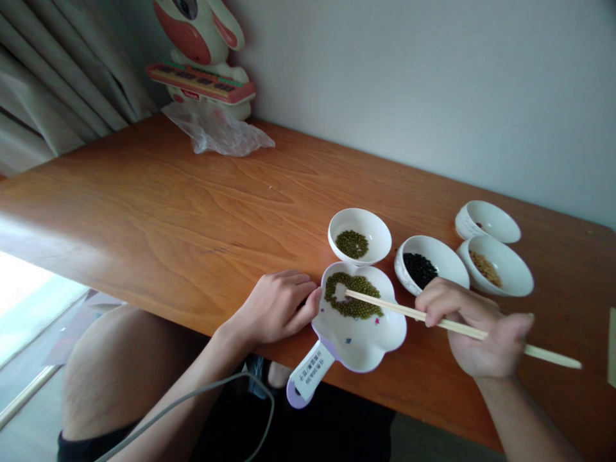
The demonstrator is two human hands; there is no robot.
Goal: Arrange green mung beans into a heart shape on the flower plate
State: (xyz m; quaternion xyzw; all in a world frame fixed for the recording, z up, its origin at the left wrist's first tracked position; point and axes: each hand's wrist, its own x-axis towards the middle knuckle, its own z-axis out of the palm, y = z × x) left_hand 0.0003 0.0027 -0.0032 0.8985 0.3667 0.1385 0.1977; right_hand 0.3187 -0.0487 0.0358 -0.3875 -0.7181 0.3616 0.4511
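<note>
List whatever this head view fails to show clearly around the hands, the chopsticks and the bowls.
- Chopsticks: whether the tips grip a bean is too small to tell; the right hand covers their middle.
- Far bowl: its near rim hides most of the contents.
- Left hand: fingers curl under, so contact with the flower-shaped dish is unclear.
- Dish handle label: print too small to read.
- Toy: top cut off by the frame edge.

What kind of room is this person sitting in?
Probably a room in a home: a wooden table pushed against a plain wall, curtains at the left, and a toy keyboard figure at the table's far end.
</note>
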